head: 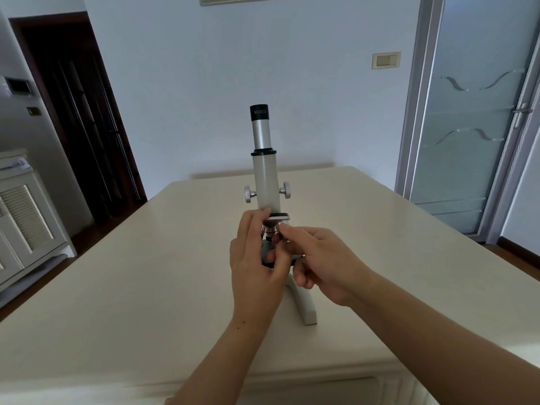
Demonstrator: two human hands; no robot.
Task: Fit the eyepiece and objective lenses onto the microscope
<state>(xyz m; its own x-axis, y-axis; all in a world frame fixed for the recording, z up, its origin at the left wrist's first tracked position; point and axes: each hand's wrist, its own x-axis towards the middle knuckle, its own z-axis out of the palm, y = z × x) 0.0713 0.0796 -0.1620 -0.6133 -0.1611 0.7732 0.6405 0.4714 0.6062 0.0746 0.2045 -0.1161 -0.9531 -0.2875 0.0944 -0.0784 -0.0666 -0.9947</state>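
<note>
A grey microscope (265, 182) stands upright in the middle of the cream table (146, 287). A black-topped eyepiece (259, 112) sits in the top of its silver tube. Below the tube is the round nosepiece (277, 217), with an objective lens (269, 231) hanging under it. My left hand (257, 270) wraps the microscope's lower body, fingertips touching the tube's base. My right hand (324, 261) pinches a small objective lens at the nosepiece's right underside; the lens is mostly hidden by the fingers. The stage is covered by both hands.
The microscope's foot (305, 305) juts toward me on the right. Two focus knobs (285, 189) stick out on either side of the tube. A dark doorway (79, 112) is at the left, a white cabinet (23, 217) at far left, a frosted glass door (467, 127) at the right.
</note>
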